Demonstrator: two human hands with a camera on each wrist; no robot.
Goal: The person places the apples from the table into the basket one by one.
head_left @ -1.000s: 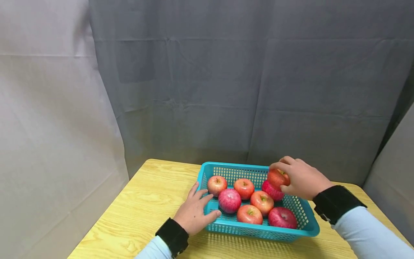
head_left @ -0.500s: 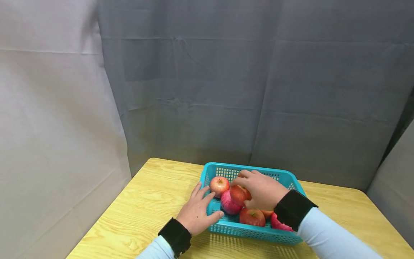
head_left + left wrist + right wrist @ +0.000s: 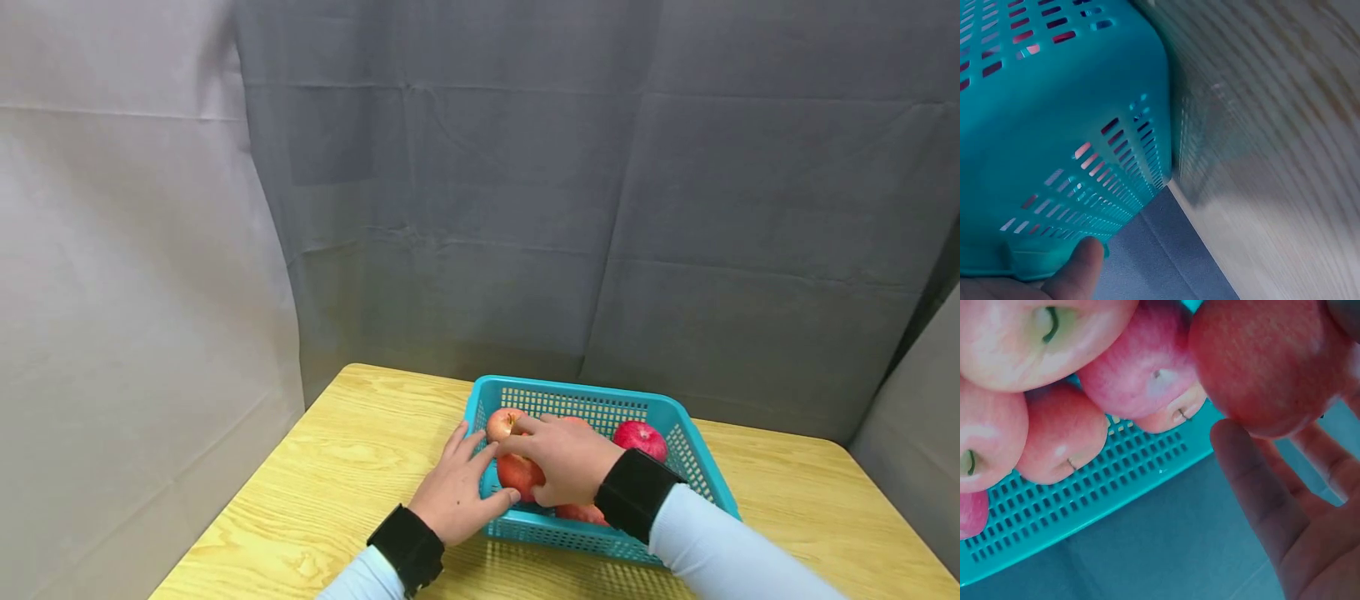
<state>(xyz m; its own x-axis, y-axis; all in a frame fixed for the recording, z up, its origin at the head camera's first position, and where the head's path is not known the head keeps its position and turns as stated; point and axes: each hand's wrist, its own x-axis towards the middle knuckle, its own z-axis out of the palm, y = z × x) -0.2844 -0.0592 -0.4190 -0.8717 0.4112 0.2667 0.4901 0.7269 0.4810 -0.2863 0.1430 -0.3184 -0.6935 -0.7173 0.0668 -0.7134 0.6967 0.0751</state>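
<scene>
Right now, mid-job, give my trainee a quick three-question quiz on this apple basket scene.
1. True or false: the right hand grips a red apple.
2. Which hand rests on the teal basket at its left end? A) left hand B) right hand
3. What surface does the basket stand on?

Key:
1. True.
2. A, the left hand.
3. A light wooden table.

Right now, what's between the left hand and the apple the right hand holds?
In the head view, only the basket's teal wall separates the left hand from the held apple.
</scene>
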